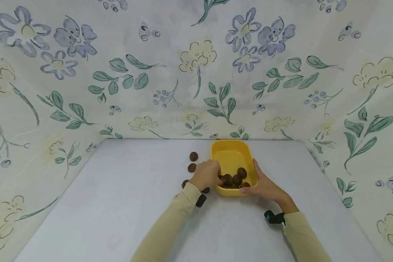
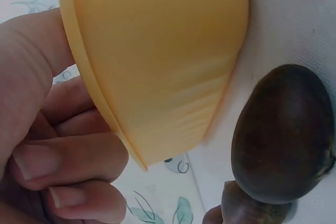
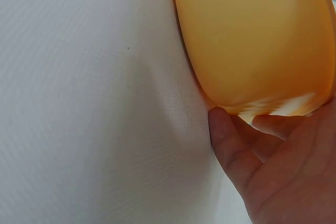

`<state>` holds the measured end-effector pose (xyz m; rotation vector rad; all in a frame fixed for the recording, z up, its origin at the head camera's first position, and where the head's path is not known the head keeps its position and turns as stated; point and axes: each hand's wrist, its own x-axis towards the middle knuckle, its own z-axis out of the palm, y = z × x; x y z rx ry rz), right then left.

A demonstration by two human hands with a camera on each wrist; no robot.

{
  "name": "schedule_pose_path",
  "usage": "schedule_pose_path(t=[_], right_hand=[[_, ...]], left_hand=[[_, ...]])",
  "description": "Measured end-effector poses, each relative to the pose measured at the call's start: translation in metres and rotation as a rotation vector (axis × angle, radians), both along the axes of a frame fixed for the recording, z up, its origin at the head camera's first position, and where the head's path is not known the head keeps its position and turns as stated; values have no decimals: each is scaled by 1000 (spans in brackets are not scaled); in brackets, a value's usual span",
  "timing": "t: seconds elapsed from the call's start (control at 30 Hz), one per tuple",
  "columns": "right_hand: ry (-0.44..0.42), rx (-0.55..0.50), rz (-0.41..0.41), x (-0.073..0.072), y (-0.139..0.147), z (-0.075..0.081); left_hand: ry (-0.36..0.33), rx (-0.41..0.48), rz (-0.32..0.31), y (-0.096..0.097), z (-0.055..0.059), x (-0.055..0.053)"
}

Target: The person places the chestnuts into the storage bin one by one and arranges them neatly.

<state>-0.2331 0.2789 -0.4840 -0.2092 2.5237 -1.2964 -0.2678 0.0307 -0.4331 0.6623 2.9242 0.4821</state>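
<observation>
A yellow plastic container (image 1: 230,156) stands on the table, with several dark brown, smooth, roundish pieces (image 1: 237,179) gathered at its near end. Whether they are nuts or fruits I cannot tell. My left hand (image 1: 207,174) reaches over the container's left rim. In the left wrist view its thumb passes behind the yellow wall (image 2: 157,61) while other fingers curl outside; whether it pinches a piece is hidden. My right hand (image 3: 283,166) grips the container's near right corner, thumb at the front rim, fingers along the side. Beside the left hand lie loose brown pieces (image 1: 193,156).
The white table (image 1: 134,203) reaches back to a flower-patterned cloth (image 1: 163,72), which also hangs at both sides. Close to the container's left wall, a loose piece (image 2: 283,135) rests on the tabletop. A dark wrist camera (image 1: 274,217) is worn on the right wrist.
</observation>
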Motion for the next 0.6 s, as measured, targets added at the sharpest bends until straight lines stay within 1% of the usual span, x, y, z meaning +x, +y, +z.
schedule_pose_path(t=[0.17,0.33,0.6], right_hand=[[9,-1,9,-1,2,-1],[23,-2,9,-1,4,-2],[15,-9,9,0,1,0]], left_hand=[[-40,-9,-4,3,2,0],[-60,4,6,6,2,-2],[-79,23,25,7,-7,-6]])
